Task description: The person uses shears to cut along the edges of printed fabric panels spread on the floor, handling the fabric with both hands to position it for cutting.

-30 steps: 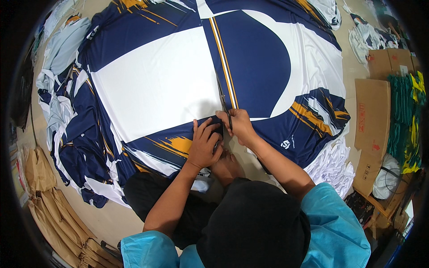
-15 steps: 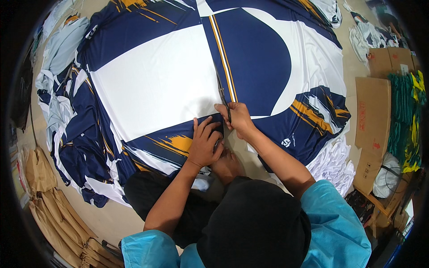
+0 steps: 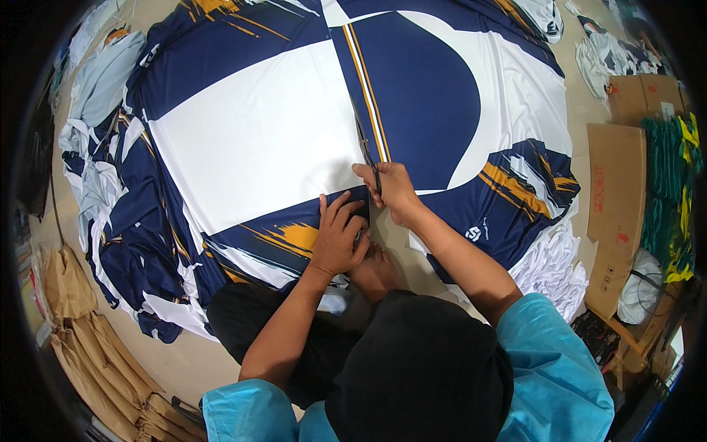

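My right hand grips dark scissors, their blades lying along the seam between a large white fabric panel and a navy panel with striped band. My left hand rests with fingers spread on the navy fabric with orange brush marks, just below the white panel and left of the scissors. A bare foot is partly hidden beneath my left hand.
Piles of navy and white fabric lie left, white pieces right. Brown paper is at the lower left. Cardboard, green-yellow bundles and a white bag stand at the right edge.
My right hand and the scissors have moved slightly upward along the seam, away from my body. My left hand stays nearly in place on the fabric.
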Demonstrator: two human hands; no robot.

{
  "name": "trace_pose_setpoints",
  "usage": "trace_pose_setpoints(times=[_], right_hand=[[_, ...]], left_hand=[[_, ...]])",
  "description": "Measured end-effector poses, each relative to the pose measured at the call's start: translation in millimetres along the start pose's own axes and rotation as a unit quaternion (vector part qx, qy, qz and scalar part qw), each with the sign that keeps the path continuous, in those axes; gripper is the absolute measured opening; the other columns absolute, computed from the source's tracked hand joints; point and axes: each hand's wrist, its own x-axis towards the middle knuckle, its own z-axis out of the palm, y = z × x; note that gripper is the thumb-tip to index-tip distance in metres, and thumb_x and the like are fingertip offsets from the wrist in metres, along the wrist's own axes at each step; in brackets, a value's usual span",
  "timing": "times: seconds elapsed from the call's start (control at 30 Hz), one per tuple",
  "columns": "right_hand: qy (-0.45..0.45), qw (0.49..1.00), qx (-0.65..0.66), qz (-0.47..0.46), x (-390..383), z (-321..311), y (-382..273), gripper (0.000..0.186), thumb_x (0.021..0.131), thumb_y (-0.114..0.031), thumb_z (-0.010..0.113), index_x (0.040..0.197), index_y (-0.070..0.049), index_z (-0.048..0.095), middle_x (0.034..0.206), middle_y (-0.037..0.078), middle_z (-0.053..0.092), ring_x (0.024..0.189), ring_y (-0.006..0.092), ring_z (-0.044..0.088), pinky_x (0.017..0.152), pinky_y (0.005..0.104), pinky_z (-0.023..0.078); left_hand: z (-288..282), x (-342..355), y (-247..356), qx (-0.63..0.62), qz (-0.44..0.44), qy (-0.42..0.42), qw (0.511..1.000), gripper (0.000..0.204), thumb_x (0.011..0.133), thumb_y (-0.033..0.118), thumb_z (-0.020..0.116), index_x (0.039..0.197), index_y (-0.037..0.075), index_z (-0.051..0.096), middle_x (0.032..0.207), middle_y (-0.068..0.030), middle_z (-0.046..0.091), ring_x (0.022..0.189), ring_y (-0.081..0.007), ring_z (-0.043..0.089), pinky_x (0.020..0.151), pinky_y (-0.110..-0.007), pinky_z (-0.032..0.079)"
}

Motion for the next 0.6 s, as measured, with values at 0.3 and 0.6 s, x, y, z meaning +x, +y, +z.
trace_pose_setpoints(times=[0.3,0.6], right_hand=[[-0.020,1.000,-0.007,-0.006,4.1,-3.3,-1.9,0.039,0.097,-0.032,0.087,0.075,-0.011,0.062,0.060,-0.004,0.054,0.046,0.0059,0.048,0.041,0.0246,0.035],[-0.030,0.999,-0.009,-0.006,5.1,-1.6,-8.7,0.040,0.098,-0.034,0.085,0.076,-0.011,0.060,0.060,-0.003,0.054,0.046,0.0066,0.048,0.041,0.0259,0.035]], left_hand=[[0.0,1.0,0.4,0.000,0.001,-0.001,1.000,0.017,0.090,0.018,0.076,0.103,0.011,0.066,0.141,-0.0130,0.065,0.152,-0.0423,0.047,0.128,-0.079,0.016],[-1.1,0.0,0.1,-0.001,-0.004,-0.002,1.000,0.017,0.090,0.018,0.076,0.103,0.012,0.066,0.140,-0.0127,0.065,0.152,-0.0421,0.047,0.128,-0.078,0.016]])
